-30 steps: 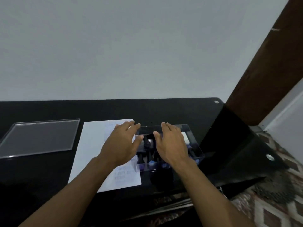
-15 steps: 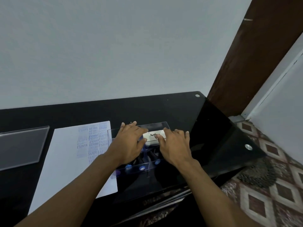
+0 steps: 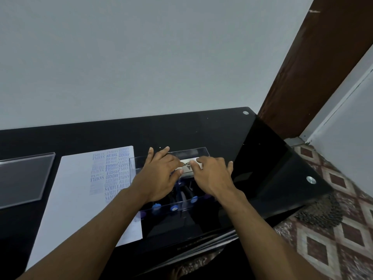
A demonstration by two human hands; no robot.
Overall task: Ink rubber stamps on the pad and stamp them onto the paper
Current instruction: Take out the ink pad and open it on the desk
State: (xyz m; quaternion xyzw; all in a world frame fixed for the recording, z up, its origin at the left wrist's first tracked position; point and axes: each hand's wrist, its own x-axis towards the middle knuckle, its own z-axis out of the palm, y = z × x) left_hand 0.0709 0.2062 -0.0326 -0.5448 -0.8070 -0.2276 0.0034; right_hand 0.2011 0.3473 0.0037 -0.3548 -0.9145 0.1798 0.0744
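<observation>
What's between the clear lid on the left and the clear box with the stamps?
In the head view, the paper, already covered with blue stamp prints, lies between the clear lid and the clear box; its right edge runs under the box.

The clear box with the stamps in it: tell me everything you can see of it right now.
The clear box is a see-through, plastic-looking tray with thin upright walls, no lid on it, sitting flat on the black table, its left edge overlapping the stamped paper. Inside lie dark stamps with blue ends at the near wall, and at the far end a pale ink pad case with dark lettering. The left hand and right hand reach in, fingers on that case.
</observation>
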